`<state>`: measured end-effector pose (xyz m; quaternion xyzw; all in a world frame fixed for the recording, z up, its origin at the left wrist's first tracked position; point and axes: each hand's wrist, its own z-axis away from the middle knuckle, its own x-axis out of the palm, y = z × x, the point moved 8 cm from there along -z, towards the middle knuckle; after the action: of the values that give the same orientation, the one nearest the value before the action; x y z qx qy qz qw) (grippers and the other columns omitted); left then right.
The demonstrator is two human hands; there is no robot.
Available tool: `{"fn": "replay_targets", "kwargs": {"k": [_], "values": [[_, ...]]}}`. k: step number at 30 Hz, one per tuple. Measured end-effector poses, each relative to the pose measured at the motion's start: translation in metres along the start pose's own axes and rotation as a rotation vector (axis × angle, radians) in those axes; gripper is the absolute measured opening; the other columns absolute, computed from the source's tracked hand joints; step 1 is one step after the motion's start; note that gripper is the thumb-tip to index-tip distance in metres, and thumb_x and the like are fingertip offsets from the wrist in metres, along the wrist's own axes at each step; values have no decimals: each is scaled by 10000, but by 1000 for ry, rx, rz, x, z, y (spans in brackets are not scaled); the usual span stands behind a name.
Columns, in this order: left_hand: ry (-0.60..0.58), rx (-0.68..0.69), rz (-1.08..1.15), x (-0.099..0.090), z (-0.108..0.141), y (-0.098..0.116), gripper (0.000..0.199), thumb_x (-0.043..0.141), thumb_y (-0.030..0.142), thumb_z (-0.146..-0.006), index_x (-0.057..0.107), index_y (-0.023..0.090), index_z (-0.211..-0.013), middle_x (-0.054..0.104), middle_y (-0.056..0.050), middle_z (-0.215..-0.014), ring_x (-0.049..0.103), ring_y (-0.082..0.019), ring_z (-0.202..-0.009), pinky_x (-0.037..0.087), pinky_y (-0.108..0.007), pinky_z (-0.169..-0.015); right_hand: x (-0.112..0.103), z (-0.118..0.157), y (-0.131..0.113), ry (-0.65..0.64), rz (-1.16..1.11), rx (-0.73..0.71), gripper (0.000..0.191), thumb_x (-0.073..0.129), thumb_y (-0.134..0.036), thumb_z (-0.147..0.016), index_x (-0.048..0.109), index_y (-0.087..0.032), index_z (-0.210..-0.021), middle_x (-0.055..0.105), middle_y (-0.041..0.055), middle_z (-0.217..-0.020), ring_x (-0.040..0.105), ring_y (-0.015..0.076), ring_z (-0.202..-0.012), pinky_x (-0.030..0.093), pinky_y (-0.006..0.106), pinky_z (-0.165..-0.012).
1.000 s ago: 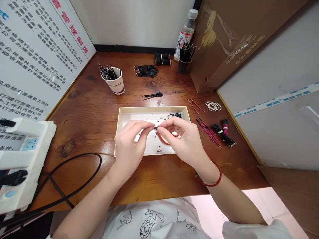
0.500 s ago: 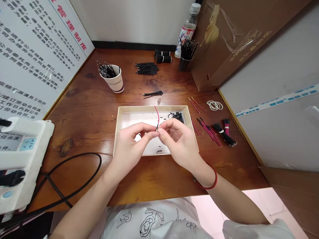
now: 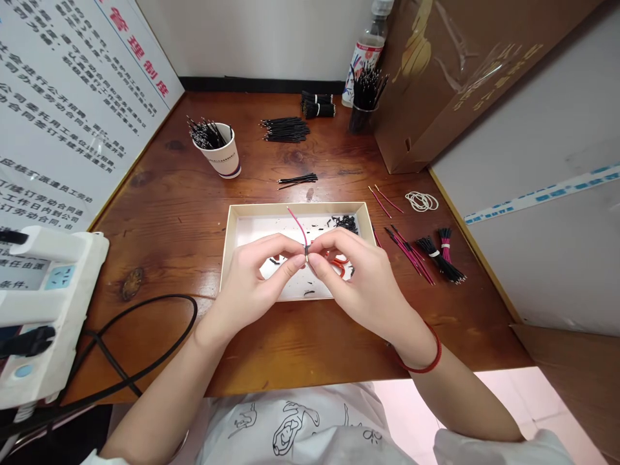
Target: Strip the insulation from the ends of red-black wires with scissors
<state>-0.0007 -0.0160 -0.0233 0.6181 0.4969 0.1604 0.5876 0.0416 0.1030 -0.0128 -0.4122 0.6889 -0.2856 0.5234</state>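
Between the fingertips of both hands is a thin pink wire (image 3: 299,225) with a black sleeve (image 3: 306,250) at its lower end. My left hand (image 3: 264,274) pinches that end from the left, thumb against forefinger. From the other side my right hand (image 3: 351,278) pinches the same spot. Both are held above a shallow white box (image 3: 256,219). Inside the box lie black scraps (image 3: 345,223) at the back right and scissors with orange handles (image 3: 339,266), partly covered by my right hand.
Pink wires (image 3: 409,252), tied wire bundles (image 3: 438,258) and white rubber bands (image 3: 421,201) lie to the right. Black wires (image 3: 298,179) lie behind the box. A paper cup (image 3: 225,158), a bottle (image 3: 363,58) and a cardboard box (image 3: 436,84) stand farther back. A power strip (image 3: 62,303) and cable are left.
The pink wire's free end has swung left and the fingers have turned slightly. My right hand has shifted a little right, and the orange scissor handles now show beneath it.
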Motion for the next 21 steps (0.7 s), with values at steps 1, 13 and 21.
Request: {"fn": "replay_targets", "kwargs": {"k": [1,13,21], "values": [[-11,35,-61,1,0,3,103,585,195,-925,648,194,-843,694,-12,-798,632,-145,-754,495,-280,-720,0,0,-3,-33,89,-37,70,533,-155,-952,578,-187,-908,623,24,-849,567,129,-752,469,266,-684],[-225,281,-324,9,6,22,137,525,65,-877,599,160,-812,644,-39,-820,587,-135,-768,497,-245,-726,18,4,-10,-295,273,-281,171,458,-117,-940,519,-192,-799,633,52,-861,591,169,-798,501,303,-728],[-286,220,-186,7,6,26,182,521,73,-837,580,202,-723,624,2,-683,568,-125,-637,486,-241,-607,14,8,-13,-282,169,-354,167,496,-86,-856,543,-213,-759,640,11,-802,572,131,-713,490,252,-659]]}}
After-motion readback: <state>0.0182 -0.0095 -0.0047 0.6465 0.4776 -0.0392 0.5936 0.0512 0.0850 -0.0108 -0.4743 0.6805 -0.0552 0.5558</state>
